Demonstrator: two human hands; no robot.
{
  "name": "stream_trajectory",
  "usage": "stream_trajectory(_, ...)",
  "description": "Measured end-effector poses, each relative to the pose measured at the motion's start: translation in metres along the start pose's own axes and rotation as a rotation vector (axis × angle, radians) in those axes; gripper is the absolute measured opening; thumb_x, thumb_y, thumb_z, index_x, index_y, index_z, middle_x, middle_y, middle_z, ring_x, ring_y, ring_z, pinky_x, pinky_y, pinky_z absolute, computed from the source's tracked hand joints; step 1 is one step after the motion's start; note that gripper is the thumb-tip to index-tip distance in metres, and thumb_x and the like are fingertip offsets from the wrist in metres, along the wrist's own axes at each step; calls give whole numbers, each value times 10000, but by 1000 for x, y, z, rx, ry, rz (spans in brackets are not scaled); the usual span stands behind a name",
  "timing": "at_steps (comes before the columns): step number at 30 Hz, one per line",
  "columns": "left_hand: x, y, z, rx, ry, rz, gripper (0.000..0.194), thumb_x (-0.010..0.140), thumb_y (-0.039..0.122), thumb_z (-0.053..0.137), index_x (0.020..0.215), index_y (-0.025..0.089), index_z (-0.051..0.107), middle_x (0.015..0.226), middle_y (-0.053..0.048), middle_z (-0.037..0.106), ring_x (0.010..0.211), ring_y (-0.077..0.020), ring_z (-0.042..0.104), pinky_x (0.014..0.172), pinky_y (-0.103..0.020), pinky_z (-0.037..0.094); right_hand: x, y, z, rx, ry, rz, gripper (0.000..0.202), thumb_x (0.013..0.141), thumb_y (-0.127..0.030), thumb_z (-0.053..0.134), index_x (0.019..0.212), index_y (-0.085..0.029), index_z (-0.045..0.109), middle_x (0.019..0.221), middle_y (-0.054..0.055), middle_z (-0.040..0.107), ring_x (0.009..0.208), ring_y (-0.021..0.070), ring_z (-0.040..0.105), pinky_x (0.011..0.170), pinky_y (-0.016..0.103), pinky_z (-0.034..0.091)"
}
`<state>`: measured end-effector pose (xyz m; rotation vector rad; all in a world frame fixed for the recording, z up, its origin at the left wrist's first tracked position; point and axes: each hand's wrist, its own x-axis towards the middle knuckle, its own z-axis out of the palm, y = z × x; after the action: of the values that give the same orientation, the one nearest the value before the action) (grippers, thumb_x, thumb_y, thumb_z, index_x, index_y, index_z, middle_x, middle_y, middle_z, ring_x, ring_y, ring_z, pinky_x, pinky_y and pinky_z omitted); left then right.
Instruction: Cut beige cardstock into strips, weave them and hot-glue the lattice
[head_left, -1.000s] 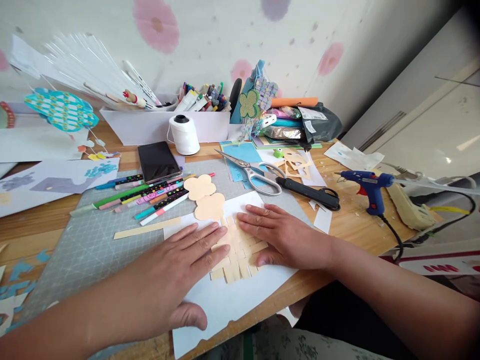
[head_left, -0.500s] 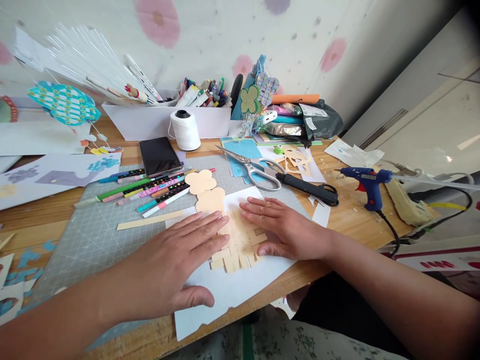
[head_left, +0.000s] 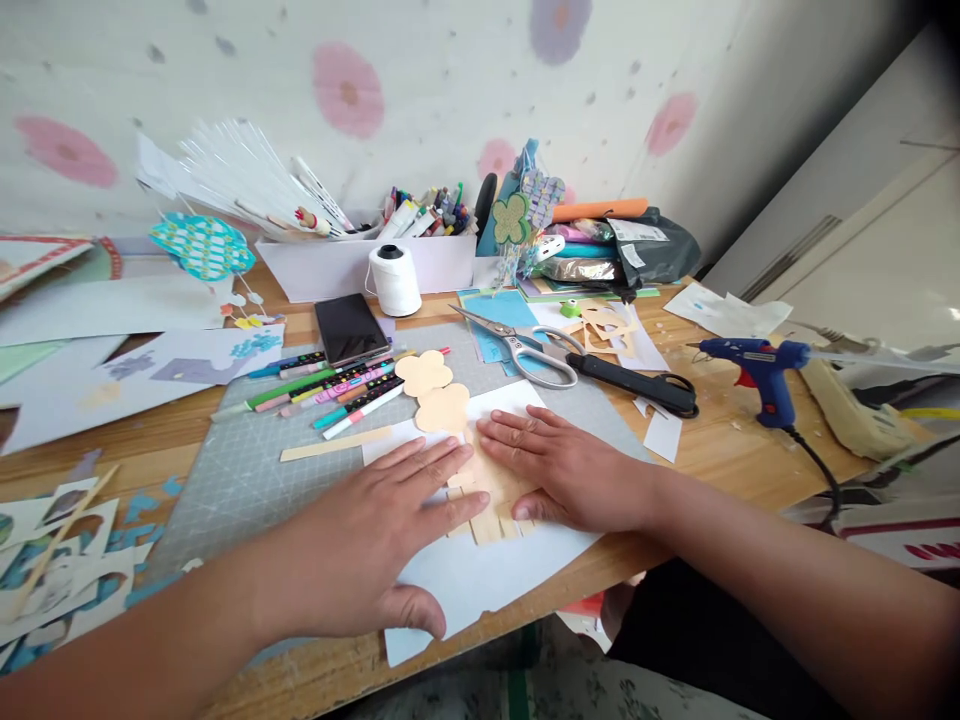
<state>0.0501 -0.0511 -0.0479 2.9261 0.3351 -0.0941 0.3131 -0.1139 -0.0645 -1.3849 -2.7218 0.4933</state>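
Note:
My left hand (head_left: 409, 525) lies flat with fingers stretched over the left side of a mat of woven cream paper strips (head_left: 491, 510). On its right side rests my right hand (head_left: 551, 465), also flat with fingers extended. Much of the weave is hidden under both hands. Beneath it is a white sheet of paper (head_left: 495, 590), partly over a grey cutting mat (head_left: 240, 490). Just beyond my fingers sit cream cloud-shaped paper cutouts (head_left: 442, 408). A loose cream strip (head_left: 330, 446) lies to the left.
Scissors (head_left: 517, 345), a black-handled tool (head_left: 637, 385) and a blue glue gun (head_left: 757, 365) lie to the right. Several pens (head_left: 337, 385), a phone (head_left: 351, 328) and a white thread spool (head_left: 395, 280) are behind. Paper scraps (head_left: 67, 560) cover the left edge.
The camera view has shifted left, so more scraps show at the left. My hands have moved closer together over the woven strips, covering more of them.

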Motion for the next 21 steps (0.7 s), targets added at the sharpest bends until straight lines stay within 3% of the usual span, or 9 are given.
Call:
stream_trajectory(8,0,0,3,-15,-80,-13,929,696,743,652,1475,300,407,1559,-198,334,1400,-407,366,1081,-547,382,0,3,9,-33,22,-43,684,999,-493,414,1529,-85,273,1601,163,210,1503,253,126,1207,516,164)
stream_trajectory(13,1,-3,4,-37,-79,-5,956,667,754,667,1480,336,387,1580,-164,302,1401,-405,367,1101,-538,358,0,3,7,-47,12,-44,699,1002,-501,398,1513,-38,285,1595,184,212,1500,280,139,1197,555,144)
stream_trajectory(17,0,-9,12,-24,46,40,855,760,774,545,1470,316,416,1569,-134,344,1413,-382,357,1133,-554,299,-1,8,5,11,66,-78,659,1002,-487,412,1513,-86,304,1578,184,280,1483,286,221,1172,621,118)
stream_trajectory(21,1,-14,19,30,278,33,648,929,611,455,1442,215,457,1547,-110,400,1450,-315,305,1178,-503,240,-10,18,0,131,281,-100,565,1010,-434,420,1491,-142,369,1550,173,367,1458,261,301,1166,594,189)
